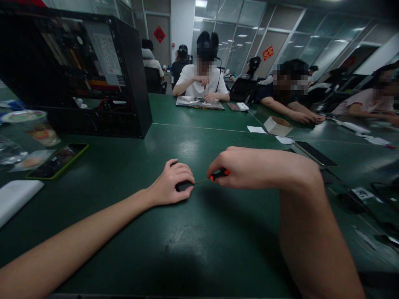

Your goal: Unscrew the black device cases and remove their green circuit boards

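Observation:
Near the middle of the green table (131,232), my left hand (170,182) is wrapped round a black computer mouse (183,186). My fingers cover much of its top. To its right, my right hand (229,168) grips a screwdriver by its black and orange handle (218,174). The thin metal shaft (202,182) points left, and its tip meets the right end of the mouse. Whether the tip sits in a screw or a seam is too small to tell.
An open black computer case (127,83) stands at the back left. Before it are a plastic cup (37,128) and a green-edged phone (59,161). A small cardboard box (278,126) and a dark tablet-like slab (314,153) lie right. A person (202,81) works opposite.

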